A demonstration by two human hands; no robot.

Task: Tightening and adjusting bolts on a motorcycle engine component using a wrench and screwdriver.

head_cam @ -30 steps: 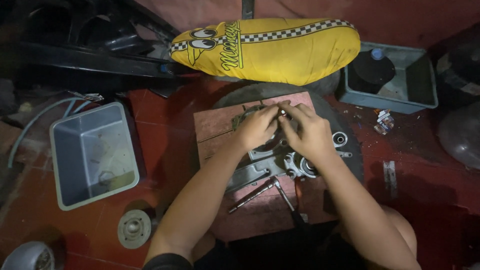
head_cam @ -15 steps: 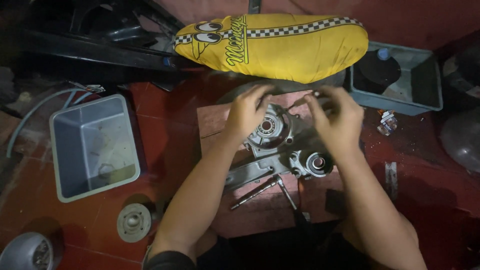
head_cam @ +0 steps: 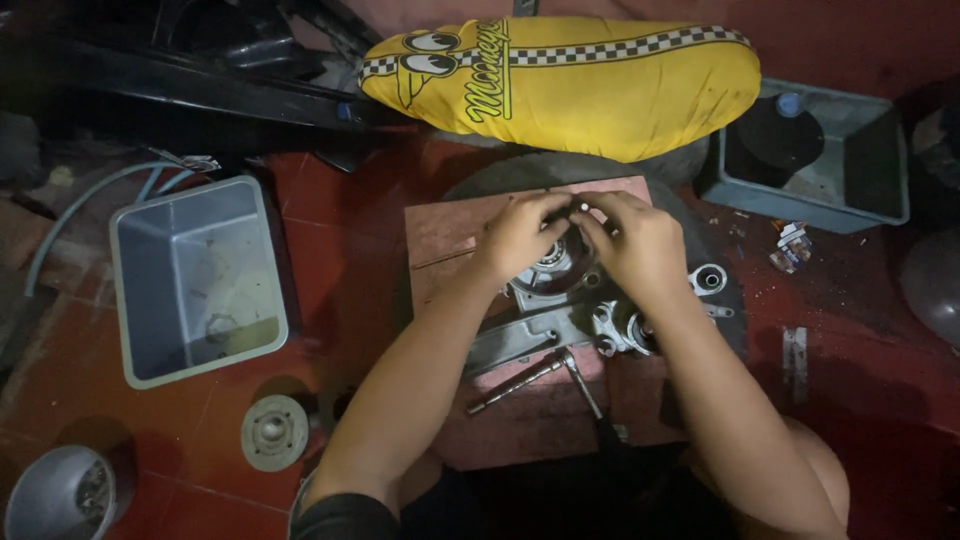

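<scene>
While pinching a pale piece over the casing: left hand and right hand brought together, fingertips of both closed on the piece, too small to identify. Held directly above the round opening of the casing, probably so as to stay lined up with it. Casing laid flat on a reddish board, apparently to keep it off the red floor and level under the hands. Wrench left on the board just below the casing, within easy reach of either hand. Grey tub set well to the left on the floor, with a round flange and a metal bowl nearer the viewer, seemingly parked clear of the work. Yellow seat lying beyond the board, blue tray to its right.
</scene>
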